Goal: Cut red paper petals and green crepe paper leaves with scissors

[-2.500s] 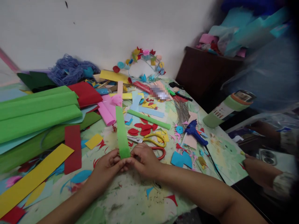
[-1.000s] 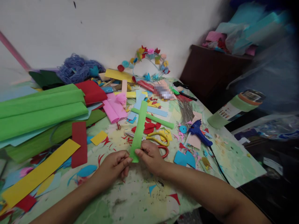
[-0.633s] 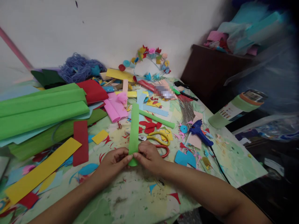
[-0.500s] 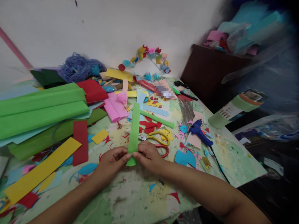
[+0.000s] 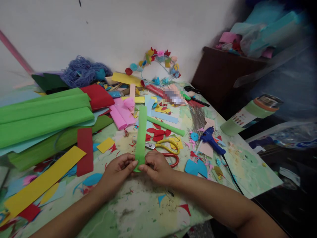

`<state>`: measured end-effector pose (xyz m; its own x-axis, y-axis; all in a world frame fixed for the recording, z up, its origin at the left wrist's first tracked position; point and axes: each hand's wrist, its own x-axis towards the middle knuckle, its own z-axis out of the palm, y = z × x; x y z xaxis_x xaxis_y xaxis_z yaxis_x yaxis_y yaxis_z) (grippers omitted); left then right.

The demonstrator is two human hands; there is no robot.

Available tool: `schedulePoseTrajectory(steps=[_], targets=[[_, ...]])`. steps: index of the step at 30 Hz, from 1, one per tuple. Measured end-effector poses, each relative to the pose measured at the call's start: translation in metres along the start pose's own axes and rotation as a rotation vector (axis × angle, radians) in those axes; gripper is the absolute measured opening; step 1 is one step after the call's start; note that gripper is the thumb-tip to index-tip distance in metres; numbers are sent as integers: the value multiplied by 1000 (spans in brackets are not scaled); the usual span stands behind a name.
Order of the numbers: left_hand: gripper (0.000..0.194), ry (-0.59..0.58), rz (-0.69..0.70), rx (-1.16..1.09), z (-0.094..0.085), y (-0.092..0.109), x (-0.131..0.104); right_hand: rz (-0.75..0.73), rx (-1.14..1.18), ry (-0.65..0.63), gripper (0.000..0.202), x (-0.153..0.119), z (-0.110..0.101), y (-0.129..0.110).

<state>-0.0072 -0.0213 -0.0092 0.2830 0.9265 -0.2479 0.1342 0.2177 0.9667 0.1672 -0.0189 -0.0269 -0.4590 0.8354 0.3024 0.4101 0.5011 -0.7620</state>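
A bright green crepe paper strip (image 5: 141, 135) stands up from between my two hands, held near its lower end. My left hand (image 5: 122, 168) pinches its left edge between thumb and fingers. On the opposite edge, my right hand (image 5: 156, 167) grips it the same way, thumb in front. Just behind the strip and my right hand lie scissors (image 5: 168, 147) with one yellow and one red handle; part of the blades is hidden by the strip. Red paper petals (image 5: 158, 134) are scattered behind the scissors.
A blue glue gun (image 5: 212, 140) with a black cord lies right, near a green bottle (image 5: 250, 114) at the table edge. Folded green paper (image 5: 44, 115) is stacked left, beside a yellow strip (image 5: 47, 177). A flower wreath (image 5: 160, 53) leans on the wall.
The lower end of the green strip has been drawn up a little between my fingers, and its top leans slightly further left. Both hands keep their pinch on it.
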Motion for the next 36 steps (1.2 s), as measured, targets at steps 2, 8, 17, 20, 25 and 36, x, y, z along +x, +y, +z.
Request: schedulePoseTrajectory(steps=[2,8,17,20,25,36], targets=[[31,-33,-21,-68,1,2,-1,7,8,14,35,0,0,0],[29,-16,9,-47,-1,0,0,10,-1,35,35,-1,0,1],[22,-20,52,15,-4,0,2,-6,19,31,39,-1,0,1],[21,-8,50,15,-4,-1,1,-8,30,18,39,-1,0,1],[24,8,59,23,-4,-2,2,-20,-38,-1,34,-1,1,3],[22,-18,131,46,-2,0,1,-149,-63,20,46,0,1,2]])
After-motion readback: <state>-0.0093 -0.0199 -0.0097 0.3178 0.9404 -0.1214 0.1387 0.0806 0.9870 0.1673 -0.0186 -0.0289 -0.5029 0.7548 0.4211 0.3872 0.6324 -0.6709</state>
